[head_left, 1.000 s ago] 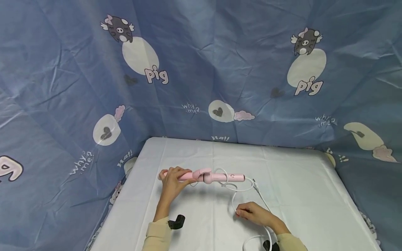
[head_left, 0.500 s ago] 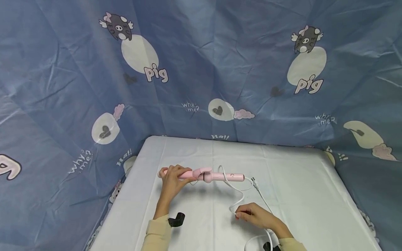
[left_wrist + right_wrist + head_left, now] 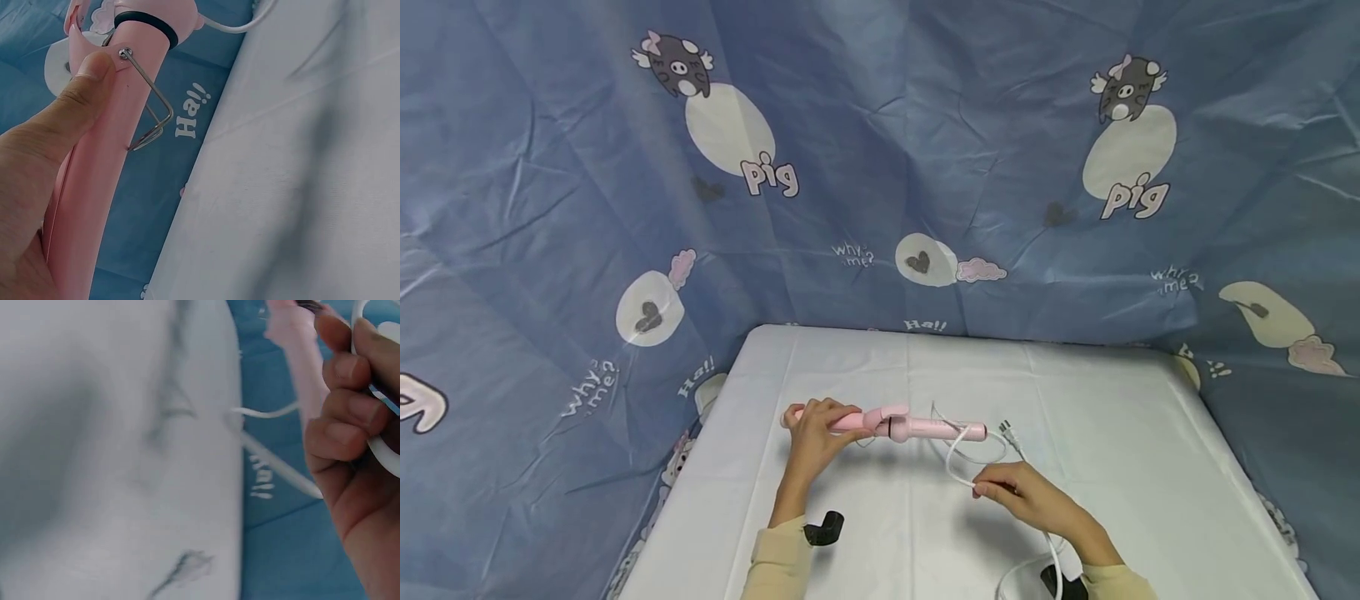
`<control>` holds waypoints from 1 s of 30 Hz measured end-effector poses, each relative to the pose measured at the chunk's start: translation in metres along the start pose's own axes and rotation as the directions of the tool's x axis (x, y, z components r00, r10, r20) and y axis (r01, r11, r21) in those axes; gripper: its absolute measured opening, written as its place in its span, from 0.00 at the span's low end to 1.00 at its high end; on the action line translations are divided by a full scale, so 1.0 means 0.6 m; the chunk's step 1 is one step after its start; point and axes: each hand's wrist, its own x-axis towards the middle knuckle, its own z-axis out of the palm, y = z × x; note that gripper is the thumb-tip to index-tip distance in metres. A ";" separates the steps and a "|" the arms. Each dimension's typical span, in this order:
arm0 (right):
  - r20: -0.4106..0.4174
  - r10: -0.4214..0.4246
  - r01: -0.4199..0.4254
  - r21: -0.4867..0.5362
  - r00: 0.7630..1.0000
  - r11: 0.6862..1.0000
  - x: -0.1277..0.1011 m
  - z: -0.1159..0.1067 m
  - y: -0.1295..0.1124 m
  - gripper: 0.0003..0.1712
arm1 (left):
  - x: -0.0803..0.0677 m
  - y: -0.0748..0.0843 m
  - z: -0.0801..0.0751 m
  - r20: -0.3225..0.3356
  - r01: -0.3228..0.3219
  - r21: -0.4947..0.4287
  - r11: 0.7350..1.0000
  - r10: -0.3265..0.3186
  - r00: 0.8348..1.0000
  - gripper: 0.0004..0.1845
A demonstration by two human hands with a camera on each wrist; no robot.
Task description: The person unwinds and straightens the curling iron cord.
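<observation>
A pink curling iron [image 3: 925, 427] is held crosswise above the white table, its handle end to the right. My left hand [image 3: 812, 435] grips its barrel and clamp; in the left wrist view the thumb [image 3: 94, 78] presses near the clamp's hinge, beside a folded wire stand [image 3: 153, 119]. The white cord [image 3: 953, 473] loops around the handle and runs to my right hand [image 3: 1026, 498], which pinches it between thumb and fingers. In the right wrist view the fingers [image 3: 350, 409] curl, with cord [image 3: 384, 456] passing through the hand.
The two-pin plug [image 3: 1009, 433] hangs right of the handle's end. More cord trails below the right wrist. A white-covered table [image 3: 1120, 417] lies beneath, with a blue printed cloth [image 3: 880, 167] behind and at both sides. Black wrist mounts sit on both arms.
My right hand has moved slightly right and up with the cord, drawing the loop across the handle. The left hand stays nearly still; the handle end tips slightly down.
</observation>
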 end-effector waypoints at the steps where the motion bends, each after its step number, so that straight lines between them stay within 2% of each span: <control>1: -0.020 -0.016 0.015 -0.020 1.000 1.000 0.004 -0.007 -0.003 0.10 | 0.000 0.001 -0.001 0.002 -0.001 -0.003 1.000 0.001 1.000 0.22; 7: -0.140 -0.080 0.059 -0.150 0.987 0.987 0.028 -0.046 -0.018 0.12 | -0.001 0.001 -0.002 -0.005 -0.010 -0.003 1.000 0.010 1.000 0.22; 13: -0.204 -0.080 0.039 -0.197 0.976 0.980 0.046 -0.071 -0.023 0.10 | -0.005 -0.002 -0.004 0.018 0.013 0.018 1.000 -0.013 1.000 0.22; 19: -0.243 -0.067 0.009 -0.233 0.968 0.972 0.059 -0.083 -0.013 0.09 | -0.007 -0.002 -0.007 0.018 0.009 0.002 1.000 -0.009 1.000 0.21; 23: -0.291 -0.074 -0.004 -0.259 0.954 0.966 0.064 -0.083 0.000 0.11 | -0.008 -0.002 -0.009 0.008 -0.008 -0.004 1.000 0.008 1.000 0.22; 30: -0.355 -0.076 -0.024 -0.270 0.932 0.963 0.075 -0.083 0.007 0.10 | -0.008 -0.003 -0.011 0.005 -0.025 -0.008 1.000 0.025 1.000 0.22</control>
